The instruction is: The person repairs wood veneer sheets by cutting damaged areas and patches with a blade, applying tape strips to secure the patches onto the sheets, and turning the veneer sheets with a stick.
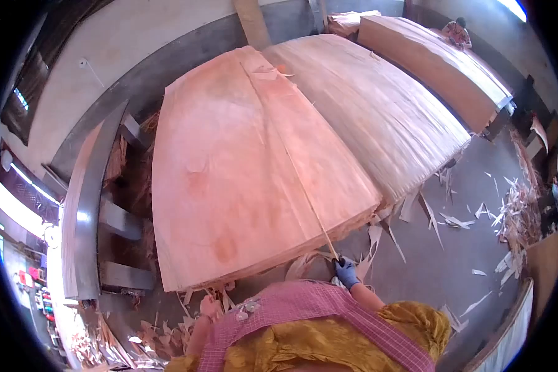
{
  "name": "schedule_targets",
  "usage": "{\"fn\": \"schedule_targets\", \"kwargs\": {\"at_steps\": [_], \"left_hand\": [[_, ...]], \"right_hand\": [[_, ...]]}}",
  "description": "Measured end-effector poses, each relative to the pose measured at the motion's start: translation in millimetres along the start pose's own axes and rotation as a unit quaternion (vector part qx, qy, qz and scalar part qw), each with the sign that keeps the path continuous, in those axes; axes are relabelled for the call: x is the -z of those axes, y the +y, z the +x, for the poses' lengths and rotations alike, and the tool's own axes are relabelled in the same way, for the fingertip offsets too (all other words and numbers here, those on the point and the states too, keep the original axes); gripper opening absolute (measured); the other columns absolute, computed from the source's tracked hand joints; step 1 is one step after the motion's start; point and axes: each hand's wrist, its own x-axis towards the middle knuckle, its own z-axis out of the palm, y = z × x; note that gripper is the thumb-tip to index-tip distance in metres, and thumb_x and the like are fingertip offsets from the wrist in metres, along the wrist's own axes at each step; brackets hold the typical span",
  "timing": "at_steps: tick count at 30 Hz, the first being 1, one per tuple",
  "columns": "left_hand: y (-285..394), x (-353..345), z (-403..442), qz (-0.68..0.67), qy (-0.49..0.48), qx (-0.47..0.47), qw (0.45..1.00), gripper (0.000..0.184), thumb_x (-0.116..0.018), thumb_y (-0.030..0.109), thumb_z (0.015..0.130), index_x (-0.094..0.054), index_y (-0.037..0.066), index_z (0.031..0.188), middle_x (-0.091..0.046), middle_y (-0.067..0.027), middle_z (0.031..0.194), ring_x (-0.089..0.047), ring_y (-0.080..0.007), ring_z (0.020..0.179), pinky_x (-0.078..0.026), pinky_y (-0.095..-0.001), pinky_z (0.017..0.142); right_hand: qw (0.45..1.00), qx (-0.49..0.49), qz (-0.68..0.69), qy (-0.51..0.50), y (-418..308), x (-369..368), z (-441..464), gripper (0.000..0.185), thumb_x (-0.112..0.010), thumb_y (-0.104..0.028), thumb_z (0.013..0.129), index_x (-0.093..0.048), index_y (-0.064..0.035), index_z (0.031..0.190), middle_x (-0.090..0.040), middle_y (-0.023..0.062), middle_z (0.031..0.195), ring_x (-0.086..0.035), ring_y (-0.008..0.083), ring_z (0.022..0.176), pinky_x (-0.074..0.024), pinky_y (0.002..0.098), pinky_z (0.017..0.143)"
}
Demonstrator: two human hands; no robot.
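A tall stack of reddish wood veneer sheets fills the middle, its front edge just beyond my body. My right hand, in a blue glove, is closed around the black handle of a long thin stick. This stick lies lengthwise over the top sheet, towards the far end. My left hand is bare and low by the stack's front left corner, fingers curled in. Whatever it may hold is too small to make out. Torn veneer strips hang from the stack's edge close to it.
A paler veneer stack adjoins on the right. Beyond it stands another long stack, with a person behind it. Veneer scraps litter the grey floor. A metal-edged bench runs along the left.
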Motion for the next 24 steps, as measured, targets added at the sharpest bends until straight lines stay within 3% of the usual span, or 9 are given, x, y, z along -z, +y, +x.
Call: {"fn": "schedule_targets", "kwargs": {"at_steps": [2,5,11,15,17,19,21,22,24], "left_hand": [[21,-7,-9,-0.032,0.029,0.01,0.999,0.041,-0.069,0.028,0.074,-0.065,0.002,0.104,-0.069,-0.0132,0.086,-0.068,-0.0267,0.083,-0.054,-0.0397,0.076],[66,-14,-14,0.107,-0.07,-0.051,0.99,0.043,-0.071,0.029,0.073,-0.065,0.002,0.106,-0.068,-0.0136,0.085,-0.067,-0.0291,0.083,-0.054,-0.0399,0.077],[134,-56,-31,0.091,-0.119,-0.103,0.983,0.05,-0.069,0.032,0.077,-0.061,0.006,0.119,-0.059,-0.0215,0.112,-0.06,-0.034,0.105,-0.048,-0.041,0.093],[197,-67,-63,0.098,-0.12,-0.129,0.979,0.049,-0.068,0.031,0.079,-0.06,0.007,0.121,-0.057,-0.0209,0.116,-0.06,-0.0336,0.104,-0.049,-0.0404,0.093],[207,-69,-77,0.107,-0.122,-0.13,0.978,0.05,-0.068,0.029,0.079,-0.06,0.006,0.122,-0.059,-0.0199,0.108,-0.061,-0.0319,0.098,-0.05,-0.0399,0.089],[208,-77,-75,0.114,-0.104,-0.145,0.977,0.051,-0.069,0.027,0.079,-0.06,0.003,0.123,-0.064,-0.0179,0.089,-0.064,-0.0287,0.087,-0.052,-0.0394,0.082],[195,-84,-71,0.14,-0.107,-0.152,0.973,0.053,-0.069,0.028,0.079,-0.059,0.003,0.124,-0.064,-0.0186,0.089,-0.065,-0.0285,0.085,-0.052,-0.0381,0.081],[185,-88,-69,0.152,-0.108,-0.154,0.97,0.054,-0.069,0.028,0.079,-0.059,0.002,0.125,-0.065,-0.019,0.089,-0.065,-0.0284,0.084,-0.052,-0.0375,0.08],[163,-101,-62,0.115,-0.16,-0.068,0.978,0.054,-0.068,0.034,0.078,-0.06,0.006,0.123,-0.06,-0.0219,0.109,-0.06,-0.033,0.103,-0.047,-0.0404,0.094]], "right_hand": [[1.0,-0.026,-0.008,-0.001,18,21,9,0.031,-0.065,-0.03,0.089,-0.066,0.0005,0.091,-0.064,0.0208,0.072,-0.06,0.0246,0.06,-0.0455,0.0396,0.06],[0.998,-0.051,0.025,0.006,39,49,26,0.034,-0.065,-0.034,0.089,-0.066,-0.0004,0.089,-0.064,0.0189,0.07,-0.057,0.0236,0.059,-0.0446,0.0398,0.059],[0.998,-0.053,-0.003,0.017,66,130,60,0.037,-0.065,-0.038,0.089,-0.066,-0.0014,0.086,-0.063,0.0156,0.067,-0.056,0.0205,0.056,-0.045,0.0404,0.057],[0.999,-0.045,-0.004,0.003,95,167,74,0.035,-0.063,-0.039,0.09,-0.067,-0.0042,0.088,-0.063,0.0173,0.071,-0.06,0.0293,0.063,-0.0464,0.0418,0.06],[0.997,-0.062,-0.035,-0.011,72,209,51,0.035,-0.062,-0.039,0.09,-0.069,-0.0053,0.092,-0.066,0.0229,0.084,-0.065,0.0419,0.08,-0.0496,0.0481,0.068],[0.998,-0.029,-0.056,0.012,79,234,14,0.035,-0.061,-0.042,0.09,-0.068,-0.0069,0.092,-0.067,0.0223,0.084,-0.064,0.0429,0.082,-0.0501,0.0505,0.069],[0.992,-0.05,-0.112,0.019,106,248,-40,0.034,-0.063,-0.042,0.089,-0.066,-0.0075,0.088,-0.066,0.0221,0.083,-0.063,0.0437,0.08,-0.0487,0.052,0.066],[0.993,-0.035,-0.106,0.038,117,256,-71,0.035,-0.065,-0.036,0.089,-0.06,-0.0033,0.077,-0.058,0.0236,0.071,-0.057,0.0436,0.066,-0.0429,0.048,0.057],[0.989,-0.067,-0.126,0.037,133,273,-138,0.034,-0.067,-0.034,0.088,-0.058,-0.0043,0.073,-0.054,0.0225,0.065,-0.054,0.0427,0.06,-0.0413,0.0475,0.054]]}}
